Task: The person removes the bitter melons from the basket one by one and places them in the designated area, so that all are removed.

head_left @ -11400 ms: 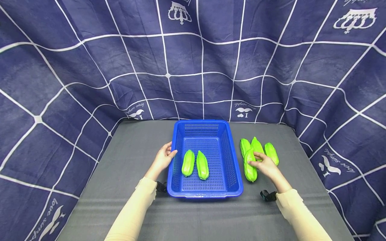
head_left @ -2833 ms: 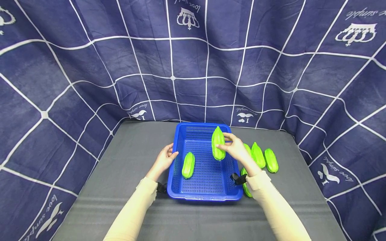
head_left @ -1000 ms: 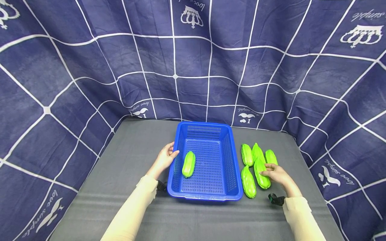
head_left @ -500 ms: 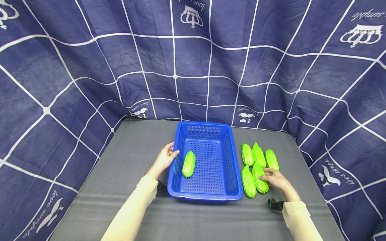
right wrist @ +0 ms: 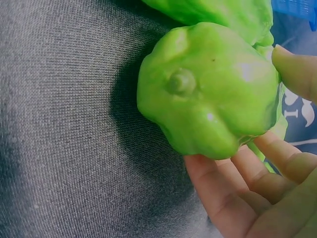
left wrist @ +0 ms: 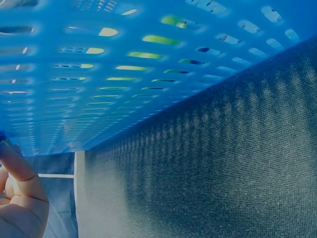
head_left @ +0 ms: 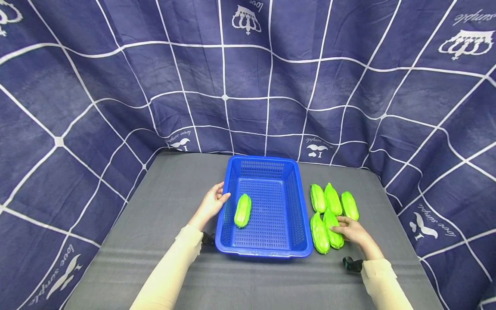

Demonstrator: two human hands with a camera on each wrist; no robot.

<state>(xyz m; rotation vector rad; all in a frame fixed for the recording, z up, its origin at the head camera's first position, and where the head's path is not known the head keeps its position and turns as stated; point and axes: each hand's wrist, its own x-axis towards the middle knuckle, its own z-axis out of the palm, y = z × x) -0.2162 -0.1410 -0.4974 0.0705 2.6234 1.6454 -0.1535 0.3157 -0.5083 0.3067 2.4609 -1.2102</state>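
Observation:
In the head view my left hand point(head_left: 211, 202) grips the left rim of a blue perforated plastic basket point(head_left: 263, 255). One glossy green ribbed gourd point(head_left: 243, 211) lies in the basket, towards its left side. To the right of the basket, my right hand point(head_left: 352, 232) holds a pointed green gourd point(head_left: 332, 232) lying on the table, its thumb on one side and its fingers on the other. The right wrist view shows that gourd's blunt, lobed end point(right wrist: 208, 94) between thumb and fingers. Another gourd point(head_left: 319, 234) lies against its left side.
Behind the held gourd lie three more gourds, at left point(head_left: 317, 198), middle point(head_left: 332, 200) and right point(head_left: 350, 206). Grey cloth covers the table point(head_left: 166, 189). A navy curtain with white lines point(head_left: 244, 112) encloses the back and sides.
Earlier two gourds lay in the basket; my right hand carried one out to the group on the right. Lately it shifted that gourd slightly nearer its left neighbour. My left hand stayed.

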